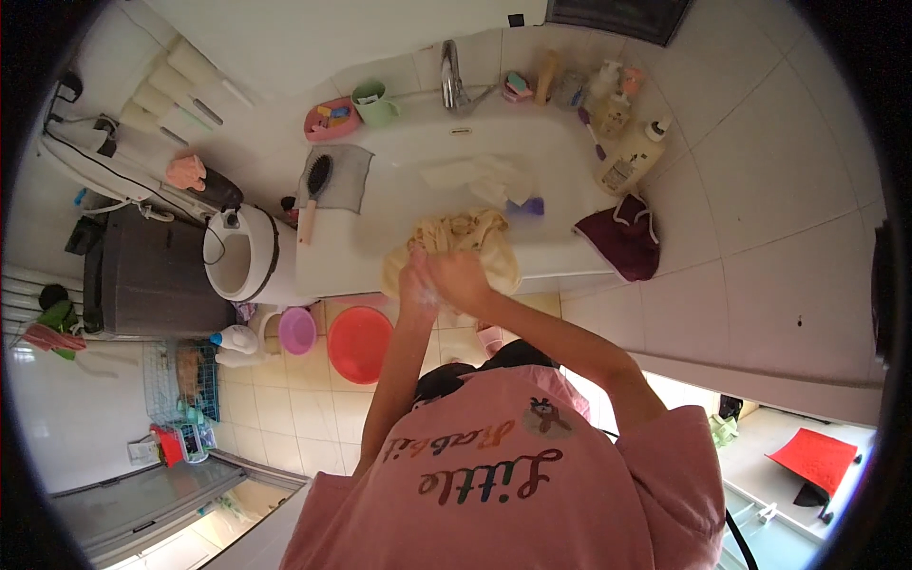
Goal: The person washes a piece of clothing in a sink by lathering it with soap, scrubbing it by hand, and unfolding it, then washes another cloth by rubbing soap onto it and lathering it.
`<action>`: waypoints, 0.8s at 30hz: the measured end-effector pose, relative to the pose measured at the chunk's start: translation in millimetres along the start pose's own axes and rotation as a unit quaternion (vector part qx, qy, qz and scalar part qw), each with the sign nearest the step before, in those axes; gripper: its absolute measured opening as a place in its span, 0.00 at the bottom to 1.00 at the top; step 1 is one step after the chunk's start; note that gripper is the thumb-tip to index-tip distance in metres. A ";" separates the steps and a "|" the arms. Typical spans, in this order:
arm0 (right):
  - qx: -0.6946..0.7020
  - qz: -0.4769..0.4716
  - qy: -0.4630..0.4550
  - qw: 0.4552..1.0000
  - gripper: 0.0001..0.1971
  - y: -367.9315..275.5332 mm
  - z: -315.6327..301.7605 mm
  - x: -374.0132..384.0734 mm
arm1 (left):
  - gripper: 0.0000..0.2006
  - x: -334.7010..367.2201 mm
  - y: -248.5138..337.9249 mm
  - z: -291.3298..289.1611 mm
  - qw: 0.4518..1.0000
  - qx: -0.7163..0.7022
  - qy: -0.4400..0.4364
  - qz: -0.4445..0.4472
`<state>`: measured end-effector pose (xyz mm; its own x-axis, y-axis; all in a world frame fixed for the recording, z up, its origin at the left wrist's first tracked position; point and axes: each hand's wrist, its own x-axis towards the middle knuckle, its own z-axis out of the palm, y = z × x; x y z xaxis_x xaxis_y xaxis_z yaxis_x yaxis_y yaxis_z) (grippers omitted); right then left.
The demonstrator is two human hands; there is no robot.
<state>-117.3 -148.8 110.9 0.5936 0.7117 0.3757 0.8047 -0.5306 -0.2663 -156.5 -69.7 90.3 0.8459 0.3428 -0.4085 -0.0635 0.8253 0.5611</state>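
Both hands, left hand (416,282) and right hand (463,277), were closed together gripping the yellow cloth (456,242), bunched at the white sink's (570,256) front rim, apparently so suds fell inside.

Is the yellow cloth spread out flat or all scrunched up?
Scrunched up: the yellow cloth sits bunched in folds at the sink's front edge, under both hands.

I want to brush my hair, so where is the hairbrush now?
In the head view, the black hairbrush with a wooden handle lies on a grey cloth at the left side of the white sink, below the pink tray and green mug.
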 end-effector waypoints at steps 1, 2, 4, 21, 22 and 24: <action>0.002 -0.003 0.000 1.000 0.05 5.9 2.0 7.3 | 0.13 2.3 -2.5 -5.1 1.000 -0.001 0.002 0.003; -0.047 0.031 0.006 0.998 0.06 15.3 3.0 16.1 | 0.11 -0.2 -1.7 6.7 0.996 0.083 0.007 0.026; -0.096 0.068 0.011 0.993 0.06 17.3 5.5 13.9 | 0.10 -0.5 -2.3 12.3 0.985 0.167 0.011 0.048; 0.005 0.081 -0.056 0.995 0.09 22.1 9.5 20.1 | 0.14 -1.5 -18.0 7.0 0.999 0.026 -0.028 0.025; -0.017 0.059 -0.048 0.997 0.09 11.1 10.0 12.6 | 0.14 -0.8 -15.1 -0.9 0.999 0.026 -0.027 0.028; 0.051 0.054 -0.079 0.994 0.09 -15.1 -5.2 0.1 | 0.13 1.8 -7.4 -16.5 0.999 0.011 -0.028 0.020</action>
<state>-129.4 -143.0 119.7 0.6641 0.7209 0.1982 0.7283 -0.5639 -0.3894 -163.2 -67.8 73.5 0.8716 0.3484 -0.3449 -0.0866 0.8018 0.5912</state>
